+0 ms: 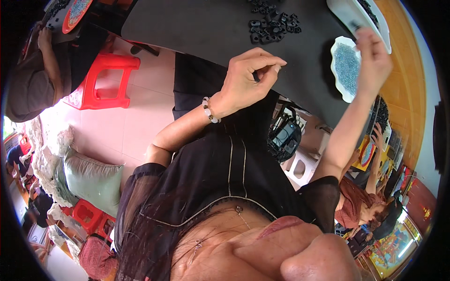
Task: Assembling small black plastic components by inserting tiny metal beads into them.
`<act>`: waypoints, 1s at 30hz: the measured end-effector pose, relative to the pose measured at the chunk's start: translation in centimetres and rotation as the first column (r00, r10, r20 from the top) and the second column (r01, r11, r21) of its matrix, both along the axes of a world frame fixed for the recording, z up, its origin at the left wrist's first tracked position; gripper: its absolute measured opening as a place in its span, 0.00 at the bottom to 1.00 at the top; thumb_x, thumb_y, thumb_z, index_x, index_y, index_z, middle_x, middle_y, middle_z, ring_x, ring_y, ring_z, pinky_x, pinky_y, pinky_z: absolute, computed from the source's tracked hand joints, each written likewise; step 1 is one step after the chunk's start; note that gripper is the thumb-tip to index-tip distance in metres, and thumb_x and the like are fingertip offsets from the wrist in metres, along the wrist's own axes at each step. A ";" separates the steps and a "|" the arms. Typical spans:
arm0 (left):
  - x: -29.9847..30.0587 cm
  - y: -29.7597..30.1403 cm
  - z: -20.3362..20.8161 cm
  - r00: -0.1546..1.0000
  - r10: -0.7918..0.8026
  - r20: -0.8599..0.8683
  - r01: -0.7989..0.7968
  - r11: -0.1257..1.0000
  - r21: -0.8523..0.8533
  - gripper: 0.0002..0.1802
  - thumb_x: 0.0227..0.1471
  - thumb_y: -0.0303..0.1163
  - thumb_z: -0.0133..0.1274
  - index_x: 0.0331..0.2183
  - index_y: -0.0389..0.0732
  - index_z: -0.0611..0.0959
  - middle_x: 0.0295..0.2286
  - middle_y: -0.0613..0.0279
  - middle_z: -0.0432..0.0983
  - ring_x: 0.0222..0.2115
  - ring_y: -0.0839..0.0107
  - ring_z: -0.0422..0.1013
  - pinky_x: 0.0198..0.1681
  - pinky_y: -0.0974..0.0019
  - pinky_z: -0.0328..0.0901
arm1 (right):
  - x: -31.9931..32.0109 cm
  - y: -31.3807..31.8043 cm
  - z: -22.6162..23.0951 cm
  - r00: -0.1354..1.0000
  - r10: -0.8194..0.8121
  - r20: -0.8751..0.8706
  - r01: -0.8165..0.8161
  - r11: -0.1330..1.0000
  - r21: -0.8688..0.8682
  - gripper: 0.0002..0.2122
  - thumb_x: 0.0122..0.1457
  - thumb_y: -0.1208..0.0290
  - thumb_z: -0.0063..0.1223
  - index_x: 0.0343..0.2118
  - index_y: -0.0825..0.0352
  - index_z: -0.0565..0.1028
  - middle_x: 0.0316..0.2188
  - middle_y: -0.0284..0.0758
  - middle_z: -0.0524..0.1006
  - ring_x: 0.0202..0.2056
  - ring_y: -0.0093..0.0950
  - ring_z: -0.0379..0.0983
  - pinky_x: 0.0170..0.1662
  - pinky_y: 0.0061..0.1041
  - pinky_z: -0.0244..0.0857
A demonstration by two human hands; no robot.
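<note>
My left hand (251, 78), with a beaded bracelet (206, 111) at the wrist, is raised near the front edge of a dark table (187, 28). Its thumb and index finger are pinched together; a dark spot shows inside the curled fingers, but I cannot tell what it is. Blurred by motion, my right hand (374, 61) is over the right side. A small black part (357, 25) shows at its fingertips, in front of a white tray (382, 23). Beneath that hand, a scalloped white dish (335, 70) holds small clear bluish beads (347, 65).
Several black plastic parts (272, 28) lie in a cluster at the far middle of the table. A red stool (105, 79) and a pale green cushion (91, 180) are at left. Other people work at far left (44, 70) and at right (356, 201).
</note>
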State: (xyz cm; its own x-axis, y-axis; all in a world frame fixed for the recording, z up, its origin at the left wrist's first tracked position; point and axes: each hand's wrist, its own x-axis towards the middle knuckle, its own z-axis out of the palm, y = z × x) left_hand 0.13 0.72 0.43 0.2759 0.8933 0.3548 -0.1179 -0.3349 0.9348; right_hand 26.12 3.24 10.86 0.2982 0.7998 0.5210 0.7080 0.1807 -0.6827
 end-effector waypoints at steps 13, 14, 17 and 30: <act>-0.5 0.1 -0.2 0.995 -0.026 -0.095 0.025 1.000 -0.007 0.09 0.48 0.20 0.54 0.31 0.38 0.86 0.26 0.66 0.77 0.19 0.86 0.66 0.21 0.79 0.60 | -4.0 3.3 -5.5 0.887 0.327 0.327 -0.243 0.931 -0.272 0.14 0.53 0.75 0.59 0.44 0.62 0.78 0.33 0.38 0.79 0.36 0.34 0.76 0.39 0.28 0.69; -0.5 0.1 -0.2 0.995 -0.030 -0.094 0.029 1.000 -0.008 0.09 0.48 0.20 0.54 0.31 0.38 0.86 0.26 0.66 0.77 0.19 0.86 0.66 0.21 0.79 0.60 | -4.2 3.4 -5.9 0.858 0.364 0.362 -0.274 0.921 -0.276 0.14 0.53 0.76 0.59 0.44 0.62 0.78 0.32 0.39 0.77 0.36 0.35 0.75 0.38 0.29 0.68; -0.4 0.2 -0.2 0.996 -0.029 -0.089 0.027 0.999 -0.031 0.08 0.48 0.20 0.55 0.32 0.38 0.86 0.26 0.67 0.77 0.19 0.87 0.66 0.21 0.79 0.60 | -4.4 3.9 -7.0 0.826 0.369 0.427 -0.266 0.921 -0.284 0.13 0.52 0.77 0.59 0.42 0.63 0.78 0.31 0.39 0.76 0.36 0.38 0.74 0.37 0.31 0.67; 0.1 0.9 0.2 0.984 -0.054 0.170 0.100 0.955 -0.279 0.15 0.53 0.30 0.59 0.43 0.33 0.81 0.28 0.62 0.78 0.28 0.79 0.73 0.32 0.75 0.68 | -6.6 -1.2 -4.5 0.737 0.478 0.478 -0.493 0.864 -0.103 0.12 0.43 0.81 0.63 0.34 0.63 0.80 0.31 0.34 0.77 0.34 0.33 0.74 0.35 0.30 0.69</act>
